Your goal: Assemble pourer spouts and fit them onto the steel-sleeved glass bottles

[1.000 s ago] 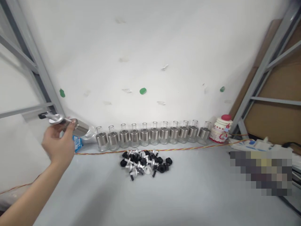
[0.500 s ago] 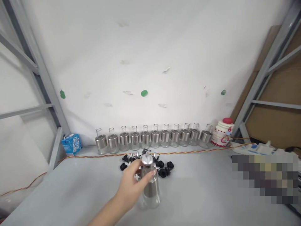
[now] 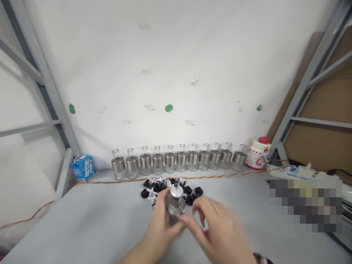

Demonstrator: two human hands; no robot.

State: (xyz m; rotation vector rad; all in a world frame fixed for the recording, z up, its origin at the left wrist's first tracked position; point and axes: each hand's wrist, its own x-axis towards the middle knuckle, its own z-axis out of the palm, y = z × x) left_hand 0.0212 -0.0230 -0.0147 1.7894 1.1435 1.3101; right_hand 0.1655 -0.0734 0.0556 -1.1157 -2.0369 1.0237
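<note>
A glass bottle with a metal band stands near the front middle of the table, a silver stopper on its neck. My left hand is wrapped round the bottle's left side. Just to the right, my right hand is slightly blurred, its thumb and fingers apart and curved toward the bottle; I see nothing in it. Whether the right thumb touches the glass, I cannot tell. Behind the bottle lies a pile of black and silver stoppers, partly hidden by it and the left hand.
A row of several open glass bottles with metal bands lines the back wall. A blue carton is at the left, a red-and-white jar at the right. A twisted red-yellow wire crosses the table in front of the row.
My right hand has come into view from the lower right, beside the bottle. My left hand has moved lower on the bottle, which now leans or sits differently, its top facing me more.
</note>
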